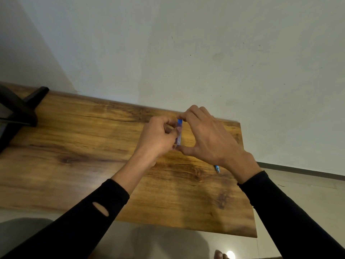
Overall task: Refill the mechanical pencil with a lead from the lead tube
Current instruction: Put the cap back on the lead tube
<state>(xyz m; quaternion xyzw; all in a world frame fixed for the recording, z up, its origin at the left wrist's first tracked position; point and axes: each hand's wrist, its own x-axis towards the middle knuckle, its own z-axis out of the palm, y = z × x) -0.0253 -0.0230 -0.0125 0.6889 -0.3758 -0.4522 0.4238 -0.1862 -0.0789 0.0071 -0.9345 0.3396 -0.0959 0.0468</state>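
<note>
A small blue lead tube [179,132] stands upright above the wooden table [93,143], held between both hands. My right hand [207,137] pinches it end to end, fingertips on its top and thumb under its bottom. My left hand [158,139] grips its left side near the middle. The blue mechanical pencil [217,168] lies on the table under my right wrist; only its tip end shows.
A black stand [20,107] sits at the table's far left corner. The wall runs right behind the table's back edge. The table's right edge [248,184] is close to my right forearm, with floor beyond it.
</note>
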